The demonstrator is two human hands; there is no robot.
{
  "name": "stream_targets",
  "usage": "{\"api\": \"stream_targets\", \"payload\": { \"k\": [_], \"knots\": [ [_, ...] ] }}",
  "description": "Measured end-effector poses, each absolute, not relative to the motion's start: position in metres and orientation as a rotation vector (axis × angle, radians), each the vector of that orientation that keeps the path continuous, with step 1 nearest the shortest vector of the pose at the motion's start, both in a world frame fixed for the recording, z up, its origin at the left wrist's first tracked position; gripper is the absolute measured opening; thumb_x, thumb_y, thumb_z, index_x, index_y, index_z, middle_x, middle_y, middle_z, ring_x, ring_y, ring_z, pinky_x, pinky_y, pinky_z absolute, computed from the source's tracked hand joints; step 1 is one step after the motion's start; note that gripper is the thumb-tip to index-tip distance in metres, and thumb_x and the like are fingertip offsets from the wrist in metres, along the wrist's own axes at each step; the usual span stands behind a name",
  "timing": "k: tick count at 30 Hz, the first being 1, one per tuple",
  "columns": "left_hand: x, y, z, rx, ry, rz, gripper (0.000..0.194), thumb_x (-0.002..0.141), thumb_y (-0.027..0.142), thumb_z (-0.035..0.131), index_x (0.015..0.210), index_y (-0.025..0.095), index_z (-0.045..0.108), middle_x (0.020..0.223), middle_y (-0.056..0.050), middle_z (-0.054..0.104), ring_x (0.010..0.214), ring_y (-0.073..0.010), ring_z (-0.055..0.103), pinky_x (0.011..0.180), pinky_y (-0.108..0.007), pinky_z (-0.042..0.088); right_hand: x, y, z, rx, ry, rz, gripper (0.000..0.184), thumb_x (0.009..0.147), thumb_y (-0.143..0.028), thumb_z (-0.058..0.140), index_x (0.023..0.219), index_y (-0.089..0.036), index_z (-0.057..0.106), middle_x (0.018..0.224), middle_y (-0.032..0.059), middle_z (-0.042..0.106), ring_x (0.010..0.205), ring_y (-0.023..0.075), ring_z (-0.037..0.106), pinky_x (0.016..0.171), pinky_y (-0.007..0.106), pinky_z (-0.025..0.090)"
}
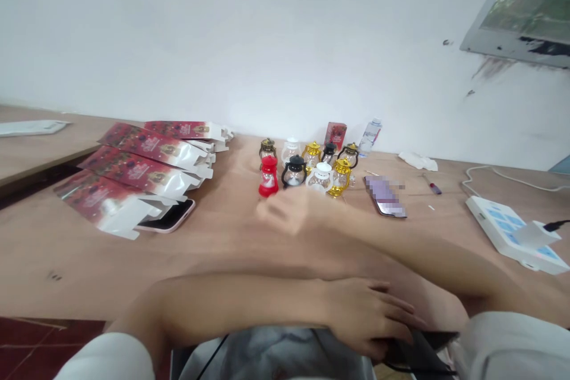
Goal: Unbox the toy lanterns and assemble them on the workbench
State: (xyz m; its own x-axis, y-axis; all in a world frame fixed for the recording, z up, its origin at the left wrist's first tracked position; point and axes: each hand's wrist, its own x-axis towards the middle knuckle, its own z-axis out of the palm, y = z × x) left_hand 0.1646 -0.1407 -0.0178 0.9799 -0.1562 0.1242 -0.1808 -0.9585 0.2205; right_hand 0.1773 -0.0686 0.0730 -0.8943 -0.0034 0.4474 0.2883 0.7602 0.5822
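Observation:
Reaching across the table's front edge, my left hand lies flat with fingers stretched out, over a dark object I cannot make out. My right hand is just in front of the small lanterns, smeared by motion, so its fingers and any hold are unclear. Closest to it are a red lantern, a black lantern, a white lantern and a gold lantern. Behind them stand several more, including another gold lantern and another white lantern.
Flattened red boxes lie at left, partly over a phone. A small red box and a bottle stand by the wall. To the right are another phone, tissue, a screwdriver and a power strip.

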Motion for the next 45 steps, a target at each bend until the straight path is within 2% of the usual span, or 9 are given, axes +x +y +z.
{"api": "stream_targets", "payload": {
  "k": [6, 13, 18, 25, 30, 33, 39, 42, 45],
  "knots": [
    [0.136, -0.113, -0.006, 2.758, -0.23, 0.177, 0.045, 0.087, 0.037, 0.05, 0.128, 0.019, 0.044, 0.142, -0.004, 0.039, 0.134, -0.0149, 0.031, 0.114, -0.036, 0.019, 0.272, 0.043, 0.133, -1.444, -2.251, -0.931, 0.037, 0.085, -0.003, 0.029, 0.116, -0.011, 0.047, 0.106, 0.0155, 0.058, 0.088, 0.0208, 0.054, 0.066, 0.03, 0.04],
    [0.103, -0.086, -0.006, 2.739, 0.074, 0.253, 0.039, 0.088, 0.027, 0.047, 0.126, 0.021, 0.045, 0.14, -0.005, 0.042, 0.132, -0.0154, 0.035, 0.112, -0.039, 0.022, 0.316, 0.134, 0.124, -2.089, -2.094, -0.52, 0.045, 0.085, -0.012, 0.04, 0.13, -0.008, 0.035, 0.131, 0.0208, 0.044, 0.123, 0.03, 0.035, 0.092, 0.041, 0.034],
    [0.105, -0.085, -0.008, 2.808, 0.048, 0.267, 0.038, 0.087, 0.025, 0.046, 0.124, 0.017, 0.047, 0.138, -0.008, 0.045, 0.13, -0.0179, 0.037, 0.109, -0.039, 0.027, 0.321, 0.157, 0.111, -2.211, -2.087, -0.414, 0.052, 0.083, -0.023, 0.052, 0.131, -0.011, 0.037, 0.125, 0.0215, 0.048, 0.115, 0.0308, 0.043, 0.089, 0.044, 0.035],
    [0.107, -0.086, -0.007, 2.821, 0.043, 0.276, 0.037, 0.086, 0.025, 0.047, 0.123, 0.017, 0.048, 0.137, -0.008, 0.046, 0.13, -0.0185, 0.038, 0.108, -0.04, 0.028, 0.315, 0.163, 0.107, -2.282, -2.078, -0.463, 0.058, 0.067, -0.027, 0.071, 0.117, -0.007, 0.049, 0.119, 0.0232, 0.049, 0.119, 0.0372, 0.036, 0.091, 0.044, 0.031],
    [0.106, -0.086, -0.009, 2.87, 0.038, 0.305, 0.038, 0.086, 0.027, 0.046, 0.123, 0.017, 0.047, 0.137, -0.007, 0.046, 0.128, -0.018, 0.04, 0.107, -0.038, 0.03, 0.316, 0.157, 0.106, -2.229, -2.065, -0.547, 0.069, 0.07, -0.032, 0.068, 0.127, -0.008, 0.039, 0.128, 0.0247, 0.041, 0.12, 0.0356, 0.034, 0.091, 0.042, 0.032],
    [0.108, -0.088, -0.009, 3.004, 0.07, 0.388, 0.041, 0.086, 0.028, 0.046, 0.124, 0.015, 0.046, 0.137, -0.009, 0.046, 0.126, -0.019, 0.041, 0.106, -0.035, 0.031, 0.317, 0.155, 0.105, -2.21, -2.095, -0.537, 0.074, 0.068, -0.03, 0.069, 0.129, -0.005, 0.034, 0.123, 0.0247, 0.047, 0.116, 0.0328, 0.04, 0.089, 0.041, 0.034],
    [0.146, -0.089, 0.014, 3.341, 0.167, 1.09, 0.039, 0.089, 0.019, 0.035, 0.125, 0.01, 0.045, 0.145, -0.012, 0.033, 0.136, -0.0241, 0.024, 0.113, -0.044, 0.016, 0.314, 0.144, 0.109, -2.147, -2.111, -0.586, 0.062, 0.072, -0.024, 0.062, 0.124, -0.002, 0.036, 0.121, 0.0245, 0.049, 0.117, 0.0323, 0.039, 0.093, 0.041, 0.031],
    [0.178, -0.087, 0.04, 3.289, 0.133, 1.226, 0.033, 0.091, 0.022, 0.03, 0.115, 0.014, 0.051, 0.139, -0.009, 0.038, 0.132, -0.0228, 0.03, 0.11, -0.04, 0.024, 0.309, 0.134, 0.126, -2.065, -1.955, -0.67, 0.05, 0.084, -0.027, 0.047, 0.122, 0.004, 0.036, 0.122, 0.0291, 0.043, 0.118, 0.0328, 0.037, 0.093, 0.041, 0.03],
    [0.201, -0.089, 0.065, 3.149, 0.207, 1.224, 0.04, 0.09, 0.029, 0.037, 0.119, 0.004, 0.046, 0.128, -0.019, 0.043, 0.119, -0.0292, 0.041, 0.099, -0.042, 0.037, 0.298, 0.125, 0.152, -1.948, -1.719, -0.735, 0.053, 0.091, -0.033, 0.029, 0.126, 0.007, 0.028, 0.125, 0.033, 0.033, 0.115, 0.0346, 0.038, 0.088, 0.045, 0.033]
  ]
}}
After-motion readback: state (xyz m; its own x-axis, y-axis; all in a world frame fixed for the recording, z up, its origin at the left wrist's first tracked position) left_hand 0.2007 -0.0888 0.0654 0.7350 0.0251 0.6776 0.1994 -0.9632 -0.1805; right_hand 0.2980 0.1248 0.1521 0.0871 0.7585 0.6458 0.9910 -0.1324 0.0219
